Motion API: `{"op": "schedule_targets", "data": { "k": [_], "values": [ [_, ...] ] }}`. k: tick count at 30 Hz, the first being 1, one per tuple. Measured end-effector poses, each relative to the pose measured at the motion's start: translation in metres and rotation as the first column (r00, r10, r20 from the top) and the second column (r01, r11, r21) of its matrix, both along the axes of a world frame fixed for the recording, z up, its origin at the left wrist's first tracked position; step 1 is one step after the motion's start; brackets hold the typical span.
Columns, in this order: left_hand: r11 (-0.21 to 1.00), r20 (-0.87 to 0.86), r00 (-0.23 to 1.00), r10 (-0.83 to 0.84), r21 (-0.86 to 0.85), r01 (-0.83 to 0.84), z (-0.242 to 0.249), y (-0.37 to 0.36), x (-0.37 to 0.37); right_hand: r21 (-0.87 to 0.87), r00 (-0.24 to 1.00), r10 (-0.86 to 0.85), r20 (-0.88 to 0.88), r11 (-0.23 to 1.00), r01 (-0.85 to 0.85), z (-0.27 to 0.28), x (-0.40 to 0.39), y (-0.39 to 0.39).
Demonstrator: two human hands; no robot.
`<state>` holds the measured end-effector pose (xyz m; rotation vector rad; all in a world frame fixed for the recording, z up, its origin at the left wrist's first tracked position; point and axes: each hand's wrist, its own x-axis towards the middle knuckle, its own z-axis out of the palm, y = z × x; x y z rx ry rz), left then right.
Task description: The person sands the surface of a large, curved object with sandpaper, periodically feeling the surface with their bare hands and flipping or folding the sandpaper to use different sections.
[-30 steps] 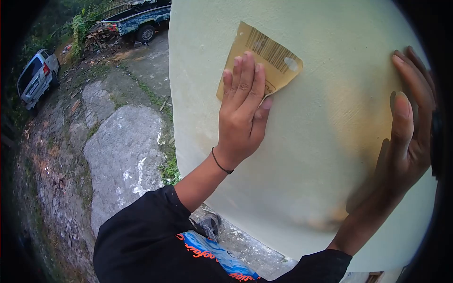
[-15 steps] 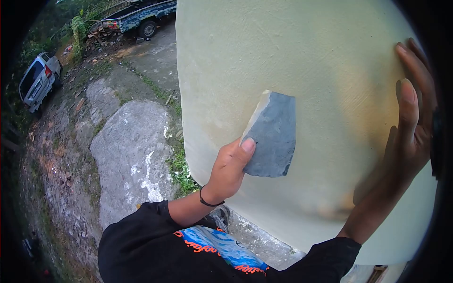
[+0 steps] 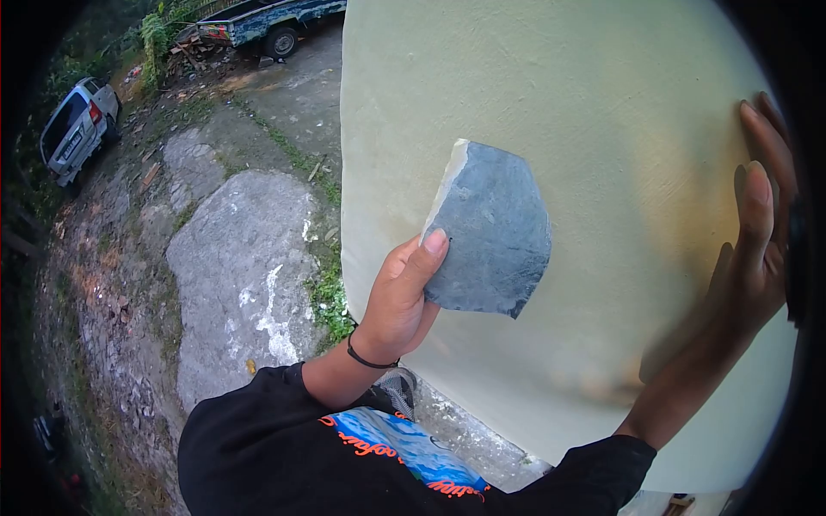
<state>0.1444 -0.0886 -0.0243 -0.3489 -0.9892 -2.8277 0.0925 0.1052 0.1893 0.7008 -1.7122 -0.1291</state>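
My left hand pinches a piece of sandpaper by its left edge, thumb on top. The grey abrasive side faces me and the sheet is held just off the pale yellow wall. A black band sits on that wrist. At the right edge of the view my right hand lies flat against the wall with its fingers spread and pointing up. It holds nothing.
The wall's corner runs down the middle of the view. Left of it, far below, lie a cracked concrete path, grass and rubble, a parked silver car and a blue pickup truck. My shoe shows at the wall's foot.
A second ago my left hand pressed the sandpaper flat on the wall, brown backing outward. It has since lifted the sheet off, lowered it and turned the grey side toward me.
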Motion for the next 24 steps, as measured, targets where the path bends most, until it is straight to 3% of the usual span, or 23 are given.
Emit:
{"op": "schedule_targets", "data": {
  "k": [7,8,9,10,12,13,14,15,24],
  "values": [
    [0.998,0.074,0.996,0.055,-0.046,-0.052,0.002,0.006,0.002,-0.015,0.998,0.049,0.033,0.999,-0.048,0.0,-0.004,-0.001],
    [0.996,0.093,0.993,0.068,-0.064,-0.062,0.001,0.007,0.003,0.047,0.941,0.329,0.084,0.942,-0.334,0.002,-0.012,-0.002],
    [0.996,0.094,0.993,0.067,-0.063,-0.062,0.001,0.008,0.003,0.091,0.803,0.577,0.149,0.801,-0.592,0.006,-0.022,-0.003],
    [0.996,0.107,0.992,0.069,-0.058,-0.063,0.002,0.008,0.003,0.091,0.803,0.576,0.151,0.801,-0.592,0.012,-0.034,0.001],
    [0.996,0.123,0.99,0.071,-0.053,-0.065,0.001,0.009,0.003,0.327,0.778,0.593,-0.208,0.791,-0.517,0.025,-0.055,0.011],
    [0.998,0.105,0.992,0.066,-0.022,-0.064,-0.001,0.009,0.003,0.326,0.778,0.593,-0.207,0.792,-0.517,0.019,-0.041,0.007],
    [0.998,0.087,0.994,0.061,0.01,-0.062,-0.002,0.01,0.004,0.143,0.929,0.355,-0.104,0.93,-0.339,0.008,-0.017,0.004],
    [0.998,0.088,0.994,0.061,0.009,-0.062,-0.003,0.011,0.004,-0.013,0.993,0.104,0.049,0.995,-0.103,0.001,-0.002,0.002],
    [0.99,0.057,0.988,0.141,-0.035,-0.139,-0.005,0.013,0.002,0.014,0.995,0.088,0.038,0.996,-0.089,0.001,-0.001,0.003]
  ]
}}
